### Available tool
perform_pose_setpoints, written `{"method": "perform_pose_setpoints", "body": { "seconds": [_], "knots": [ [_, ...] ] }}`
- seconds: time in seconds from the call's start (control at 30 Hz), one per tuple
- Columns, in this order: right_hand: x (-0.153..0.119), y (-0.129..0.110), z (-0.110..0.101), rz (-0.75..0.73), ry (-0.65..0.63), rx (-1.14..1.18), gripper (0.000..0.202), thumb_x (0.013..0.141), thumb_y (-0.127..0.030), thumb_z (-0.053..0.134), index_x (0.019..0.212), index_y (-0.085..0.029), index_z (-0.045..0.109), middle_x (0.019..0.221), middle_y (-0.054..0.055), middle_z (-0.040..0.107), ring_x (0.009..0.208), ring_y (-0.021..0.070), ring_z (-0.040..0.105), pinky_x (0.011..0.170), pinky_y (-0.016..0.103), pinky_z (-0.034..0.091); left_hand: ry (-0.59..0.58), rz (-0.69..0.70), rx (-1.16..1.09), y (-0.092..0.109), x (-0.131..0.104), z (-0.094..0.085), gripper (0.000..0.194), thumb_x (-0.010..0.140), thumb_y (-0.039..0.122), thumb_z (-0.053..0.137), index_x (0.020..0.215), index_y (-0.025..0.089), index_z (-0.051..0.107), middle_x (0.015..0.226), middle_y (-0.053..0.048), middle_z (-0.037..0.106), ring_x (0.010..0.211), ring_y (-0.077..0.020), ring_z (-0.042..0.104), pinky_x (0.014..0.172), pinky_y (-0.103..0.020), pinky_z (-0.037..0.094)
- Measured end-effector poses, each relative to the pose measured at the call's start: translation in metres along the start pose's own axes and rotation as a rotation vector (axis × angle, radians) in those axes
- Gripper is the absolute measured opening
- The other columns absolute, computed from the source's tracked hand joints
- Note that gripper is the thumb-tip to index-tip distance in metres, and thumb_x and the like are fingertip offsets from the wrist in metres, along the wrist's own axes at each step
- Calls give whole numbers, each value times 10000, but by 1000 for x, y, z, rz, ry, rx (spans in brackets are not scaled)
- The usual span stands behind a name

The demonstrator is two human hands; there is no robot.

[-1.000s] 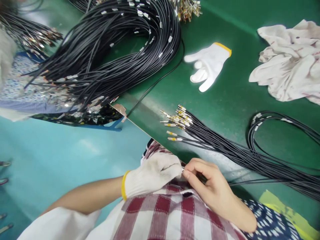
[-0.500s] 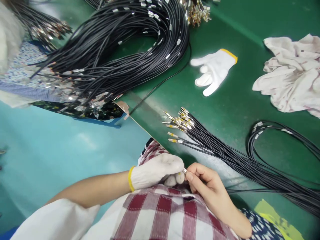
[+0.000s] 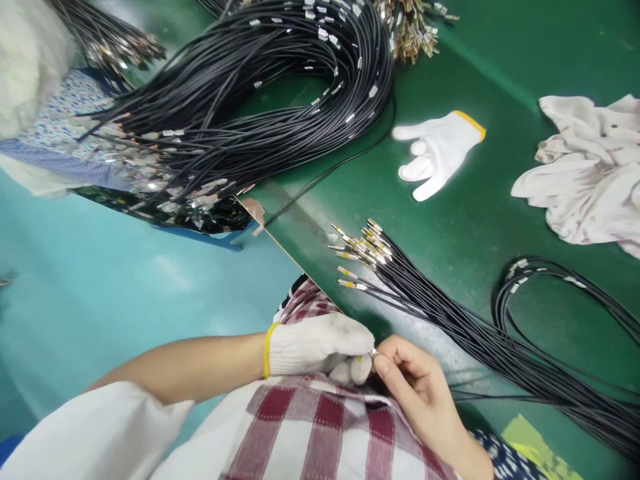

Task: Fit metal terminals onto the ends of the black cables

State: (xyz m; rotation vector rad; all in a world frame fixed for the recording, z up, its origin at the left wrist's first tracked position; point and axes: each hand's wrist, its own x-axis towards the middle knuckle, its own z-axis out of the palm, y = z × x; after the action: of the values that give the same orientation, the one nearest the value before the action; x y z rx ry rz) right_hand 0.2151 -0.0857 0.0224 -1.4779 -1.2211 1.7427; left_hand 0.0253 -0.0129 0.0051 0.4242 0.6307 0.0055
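Upper left: the coil [image 3: 300, 130] lay on the table [image 3: 500, 193], lower and farther right in the frame than a second earlier; because other things on the table shifted similarly, this was judged the camera's movement.

Lower center: the gloved left hand [image 3: 323, 343] had exposed its curled lower fingers, mostly concealed one second before. Its grip was closed, thumb uppermost, at one end of a metal terminal [image 3: 375, 353], partly hidden between the two hands.

Right of this: the bare right hand [image 3: 417, 380] retained its grip, thumb and forefinger pinched on the terminal's near side. The work thus appeared to have stayed at the same piece, with chiefly the left fingers rearranged.

Center right: a loose glove [image 3: 445, 150] and, below it, the cable bundle [image 3: 470, 327] showed no evident disturbance.
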Motion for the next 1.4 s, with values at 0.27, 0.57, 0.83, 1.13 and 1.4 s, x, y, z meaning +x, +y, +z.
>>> {"method": "perform_pose_setpoints", "body": {
  "seconds": [0.27,0.57,0.83,1.13,1.4],
  "knots": [
    [-1,0,1,-24,11,3,399,1006,-448,502,709,-181,507,629,-23,455,587,126,414,568,250,354,-13,-12,37,3,1,2,524,749,641,675,620,142,584,549,14,530,438,-75,407,439,-226,278],
    [-2,-1,2,-55,22,14,402,1006,-432,504,690,-184,486,620,-31,432,582,120,398,549,240,344,-57,15,45,-1,2,-2,491,799,598,651,631,141,591,553,14,527,438,-75,405,437,-224,282],
    [8,-7,-9,-224,-43,-315,336,1036,-395,491,828,-181,645,674,-13,612,604,128,543,598,246,405,64,26,228,3,-7,-5,441,828,555,575,652,151,569,602,10,521,490,-92,391,489,-242,285],
    [49,1,-38,-525,475,-1255,150,957,-266,635,869,-192,731,854,61,707,749,223,595,658,340,415,895,61,1184,20,-23,-8,330,878,328,453,600,190,343,603,39,389,651,-136,417,606,-288,258],
    [31,-9,-37,-626,390,-861,40,911,-216,703,932,-182,705,854,44,732,767,198,592,714,336,465,727,247,873,25,-30,4,261,925,316,435,699,209,511,707,45,506,700,-134,464,667,-264,349]
  ]
}}
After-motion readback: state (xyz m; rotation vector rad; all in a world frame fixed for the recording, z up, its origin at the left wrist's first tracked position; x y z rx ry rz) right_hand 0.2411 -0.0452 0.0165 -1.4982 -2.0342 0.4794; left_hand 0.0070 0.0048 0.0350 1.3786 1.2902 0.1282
